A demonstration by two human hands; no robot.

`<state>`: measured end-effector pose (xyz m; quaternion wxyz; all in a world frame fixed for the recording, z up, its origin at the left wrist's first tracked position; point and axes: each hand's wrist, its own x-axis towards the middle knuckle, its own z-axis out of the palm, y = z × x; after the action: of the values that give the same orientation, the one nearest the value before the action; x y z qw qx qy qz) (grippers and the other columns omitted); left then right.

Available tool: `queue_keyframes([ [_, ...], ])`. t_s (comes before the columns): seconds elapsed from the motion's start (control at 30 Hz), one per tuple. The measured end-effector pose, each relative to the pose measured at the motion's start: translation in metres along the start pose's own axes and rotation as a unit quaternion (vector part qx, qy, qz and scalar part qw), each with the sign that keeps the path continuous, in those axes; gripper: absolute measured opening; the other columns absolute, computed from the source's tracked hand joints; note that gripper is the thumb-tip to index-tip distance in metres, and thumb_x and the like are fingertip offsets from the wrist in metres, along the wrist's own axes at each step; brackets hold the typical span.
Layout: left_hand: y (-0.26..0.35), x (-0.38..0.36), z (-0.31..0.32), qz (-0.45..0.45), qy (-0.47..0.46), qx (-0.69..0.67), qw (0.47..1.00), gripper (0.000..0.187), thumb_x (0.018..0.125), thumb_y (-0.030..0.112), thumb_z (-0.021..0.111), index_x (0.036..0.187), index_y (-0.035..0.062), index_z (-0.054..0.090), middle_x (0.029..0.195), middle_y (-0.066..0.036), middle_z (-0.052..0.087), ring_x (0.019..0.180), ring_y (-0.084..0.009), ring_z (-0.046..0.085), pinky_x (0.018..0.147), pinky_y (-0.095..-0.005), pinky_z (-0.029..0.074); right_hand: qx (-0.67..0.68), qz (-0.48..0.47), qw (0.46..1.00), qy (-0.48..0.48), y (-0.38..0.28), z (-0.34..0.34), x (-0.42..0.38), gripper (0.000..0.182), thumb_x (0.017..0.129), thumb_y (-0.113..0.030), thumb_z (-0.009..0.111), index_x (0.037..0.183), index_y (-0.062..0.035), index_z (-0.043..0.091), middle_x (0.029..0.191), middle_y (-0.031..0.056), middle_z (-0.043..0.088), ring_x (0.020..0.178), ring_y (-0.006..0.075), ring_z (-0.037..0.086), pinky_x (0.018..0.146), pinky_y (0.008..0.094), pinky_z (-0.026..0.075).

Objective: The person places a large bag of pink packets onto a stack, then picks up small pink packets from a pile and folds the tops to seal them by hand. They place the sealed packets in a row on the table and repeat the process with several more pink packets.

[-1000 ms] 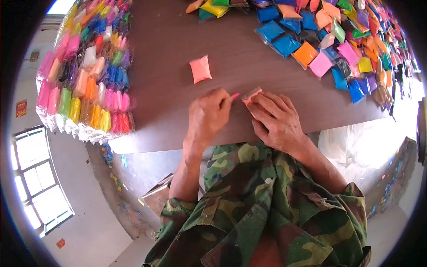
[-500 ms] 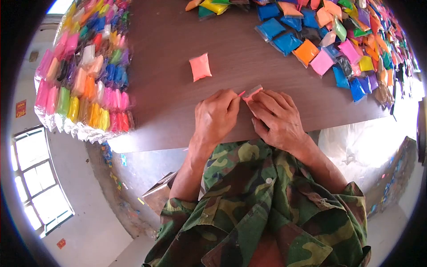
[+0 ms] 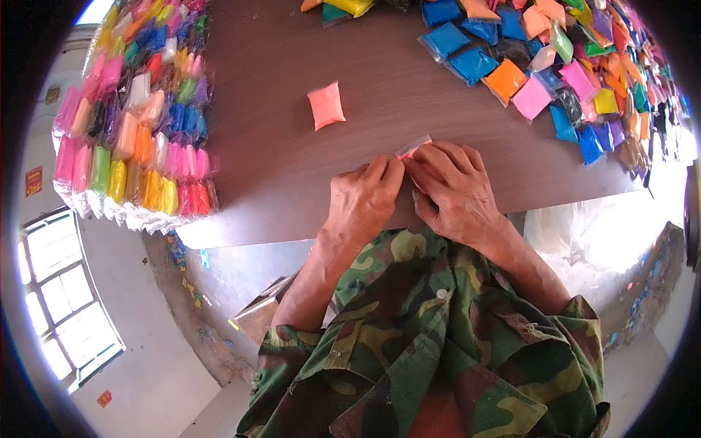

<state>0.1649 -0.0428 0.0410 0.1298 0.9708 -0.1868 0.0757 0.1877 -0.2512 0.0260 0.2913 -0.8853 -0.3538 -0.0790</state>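
Note:
My right hand is closed on a small clear packet of salmon-pink clay near the table's front edge. Its fingers cover most of the packet, and only the upper clear edge with some pink shows. My left hand is closed in a pinch, its fingertips meeting the left side of that packet. What lies between the left fingertips is hidden. Another salmon-pink clay packet lies flat on the brown table, beyond my left hand and touched by neither hand.
Stacked bundles of colourful clay packets line the table's left side. A large loose heap of packets covers the far right. Several packets lie at the far edge. Below the table's left front stands a cardboard box.
My left hand has come in closer to the packet, and the thin pink piece that showed at its fingertips is now hidden. My right hand stays almost in place.

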Motion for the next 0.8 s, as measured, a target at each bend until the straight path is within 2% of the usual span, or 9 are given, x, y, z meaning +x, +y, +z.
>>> queue_keyframes([
  [0.1, 0.001, 0.001, -0.003, 0.026, 0.006, 0.016, 1.0, 0.016, 0.087, 0.009, 0.076, 0.092, 0.008, 0.061, 0.087, -0.006, 0.062, 0.077, -0.0228, 0.074, 0.062, -0.0389, 0.057, 0.0, -0.006, 1.0, 0.013, -0.001, 0.0, 0.002, 0.049, 0.081, -0.016, 0.08, 0.127, -0.0052, 0.073, 0.134, 0.0092, 0.06, 0.132, 0.0305, 0.056, 0.107, 0.0478, 0.046],
  [0.2, 0.002, 0.002, -0.004, 0.027, -0.015, 0.037, 0.999, 0.017, 0.084, 0.007, 0.076, 0.091, 0.0086, 0.06, 0.085, -0.006, 0.061, 0.077, -0.0229, 0.074, 0.061, -0.0381, 0.057, 0.004, -0.003, 1.0, 0.016, -0.001, -0.001, 0.002, 0.048, 0.081, -0.015, 0.08, 0.127, -0.0048, 0.073, 0.133, 0.0086, 0.06, 0.132, 0.0297, 0.057, 0.107, 0.0468, 0.046],
  [0.4, 0.011, 0.006, 0.002, 0.008, 0.018, 0.076, 0.997, 0.019, 0.08, 0.006, 0.075, 0.091, 0.0093, 0.06, 0.083, -0.005, 0.061, 0.076, -0.023, 0.074, 0.06, -0.0384, 0.057, -0.001, 0.001, 0.999, 0.036, -0.003, 0.0, 0.0, 0.046, 0.083, -0.017, 0.081, 0.126, -0.0053, 0.074, 0.132, 0.0076, 0.062, 0.129, 0.028, 0.058, 0.104, 0.045, 0.046],
  [0.6, 0.009, 0.004, 0.003, -0.006, 0.061, 0.047, 0.997, 0.013, 0.086, 0.005, 0.073, 0.091, 0.0092, 0.061, 0.083, -0.008, 0.065, 0.074, -0.0271, 0.074, 0.06, -0.0396, 0.058, 0.0, 0.016, 0.999, 0.052, -0.004, 0.004, -0.003, 0.044, 0.084, -0.019, 0.081, 0.126, -0.0073, 0.074, 0.132, 0.006, 0.062, 0.127, 0.0259, 0.058, 0.096, 0.0428, 0.046],
  [0.7, -0.003, 0.004, 0.0, -0.014, 0.071, 0.091, 0.993, 0.01, 0.091, 0.005, 0.071, 0.09, 0.0095, 0.063, 0.083, -0.008, 0.067, 0.073, -0.0288, 0.073, 0.06, -0.0409, 0.058, 0.004, 0.01, 0.998, 0.06, -0.001, 0.004, -0.007, 0.043, 0.084, -0.019, 0.08, 0.126, -0.0075, 0.074, 0.131, 0.0052, 0.062, 0.127, 0.0257, 0.058, 0.095, 0.0428, 0.046],
  [0.8, -0.015, 0.002, 0.004, -0.024, 0.067, 0.086, 0.994, 0.015, 0.087, 0.007, 0.076, 0.091, 0.0092, 0.062, 0.084, -0.006, 0.062, 0.073, -0.0239, 0.073, 0.057, -0.0383, 0.058, 0.006, 0.004, 0.998, 0.065, 0.001, 0.005, -0.008, 0.043, 0.085, -0.019, 0.08, 0.126, -0.0075, 0.074, 0.131, 0.0045, 0.062, 0.126, 0.0257, 0.058, 0.095, 0.0431, 0.046],
])
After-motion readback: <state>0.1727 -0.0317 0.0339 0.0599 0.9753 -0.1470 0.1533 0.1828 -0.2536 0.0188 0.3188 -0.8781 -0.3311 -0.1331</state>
